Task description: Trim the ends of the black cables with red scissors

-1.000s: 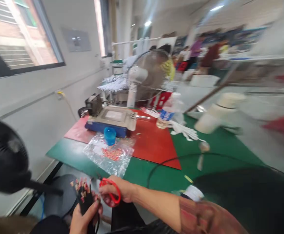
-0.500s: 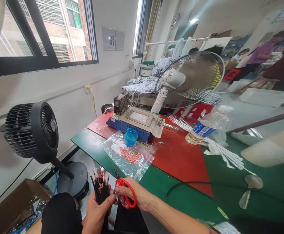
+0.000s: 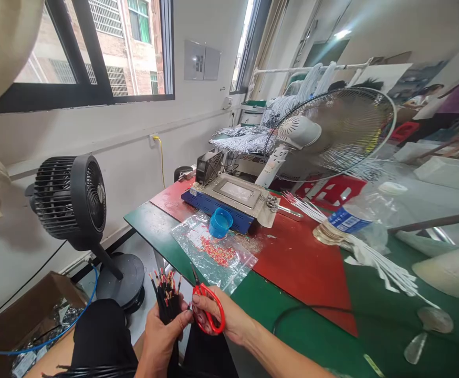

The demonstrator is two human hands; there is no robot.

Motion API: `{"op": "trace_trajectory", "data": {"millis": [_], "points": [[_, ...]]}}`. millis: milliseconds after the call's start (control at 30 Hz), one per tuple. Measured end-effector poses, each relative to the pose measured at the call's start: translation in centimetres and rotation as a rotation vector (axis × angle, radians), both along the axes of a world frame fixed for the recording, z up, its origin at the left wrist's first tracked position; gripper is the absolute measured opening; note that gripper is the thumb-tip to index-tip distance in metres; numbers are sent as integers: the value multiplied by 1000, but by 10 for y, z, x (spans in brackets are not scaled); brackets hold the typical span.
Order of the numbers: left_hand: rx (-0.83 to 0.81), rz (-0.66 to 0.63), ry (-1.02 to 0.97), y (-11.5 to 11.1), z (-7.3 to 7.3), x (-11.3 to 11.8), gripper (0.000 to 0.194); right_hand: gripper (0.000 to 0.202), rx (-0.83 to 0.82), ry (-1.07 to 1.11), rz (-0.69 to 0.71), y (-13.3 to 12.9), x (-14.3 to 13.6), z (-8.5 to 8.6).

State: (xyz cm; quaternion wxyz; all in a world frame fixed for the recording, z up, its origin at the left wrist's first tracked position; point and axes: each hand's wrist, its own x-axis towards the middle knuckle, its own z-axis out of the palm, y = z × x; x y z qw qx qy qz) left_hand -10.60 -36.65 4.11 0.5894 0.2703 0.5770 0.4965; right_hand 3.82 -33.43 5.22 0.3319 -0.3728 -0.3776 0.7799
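My left hand (image 3: 162, 331) is wrapped round a bundle of black cables (image 3: 166, 299) whose stripped ends show red and pale inner wires at the top. My right hand (image 3: 214, 310) grips red-handled scissors (image 3: 217, 315), their dark blades pointing up just right of the bundle. The fingertips of both hands nearly meet beside the cables; any small piece between them is too small to make out. Beyond the hands, a clear plastic bag (image 3: 233, 275) lies on the table with small red and pale bits (image 3: 219, 253) on it and a blue round container (image 3: 220, 223) at its back edge.
A blue and metal heating device (image 3: 229, 199) stands on the red mat (image 3: 300, 268). White wires (image 3: 383, 268) and a plastic bottle (image 3: 347, 219) lie to the right, near a spoon (image 3: 426, 331). Fans stand left (image 3: 72, 202) and behind (image 3: 300, 131). People are at the far right.
The view has turned left, so the room appears farther right. More black cables show at the bottom left. Both hands keep their holds, close together.
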Motion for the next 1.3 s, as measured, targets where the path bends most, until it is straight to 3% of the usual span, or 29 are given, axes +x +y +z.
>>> {"op": "trace_trajectory", "data": {"millis": [333, 600, 733, 1033, 1300], "points": [[28, 75, -41, -3, -2, 4, 54, 48, -55, -7, 57, 0, 1, -9], [18, 6, -83, -1, -6, 0, 52, 50, -81, 14, 71, -1, 0, -8], [15, 30, -72, -2, -10, -2, 51, 49, -71, 20, 72, -1, 1, -8], [14, 8, -96, -1, -13, -3, 54, 45, 27, 1, 33, -6, -3, -7], [21, -16, -201, -3, -7, 1, 47, 51, -8, 64, 84, -2, 0, -6]]}}
